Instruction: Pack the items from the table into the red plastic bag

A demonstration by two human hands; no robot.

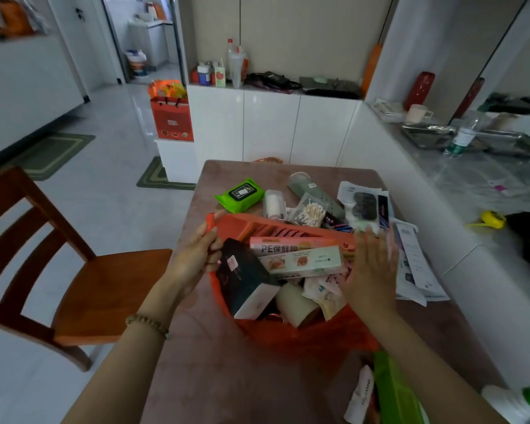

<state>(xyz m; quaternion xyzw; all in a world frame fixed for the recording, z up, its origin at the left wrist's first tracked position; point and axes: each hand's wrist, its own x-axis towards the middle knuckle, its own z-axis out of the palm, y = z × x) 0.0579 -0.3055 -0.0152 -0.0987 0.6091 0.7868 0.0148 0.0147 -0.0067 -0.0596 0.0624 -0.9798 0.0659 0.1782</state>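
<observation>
The red plastic bag [306, 335] stands open on the brown table [227, 377]. Inside it lie a dark box [242, 280], a pink cling-film box [291, 246], a pale green box [300, 261], a white roll [294, 304] and small packets. My left hand [196, 255] pinches the bag's left handle and holds the mouth open. My right hand [371, 270] hovers flat at the bag's right rim, fingers spread, holding nothing. Beyond the bag lie a green wipes pack [240, 194], a white bottle [274, 205], cotton swabs [311, 212], a grey-green case [314, 191] and an eye-mask packet [364, 206].
Papers [416, 264] lie at the table's right edge against a white counter wall. A green item [395, 393] and a white packet [360, 396] sit at the near right. A wooden chair [52, 270] stands left of the table. White cabinets [273, 127] rise behind.
</observation>
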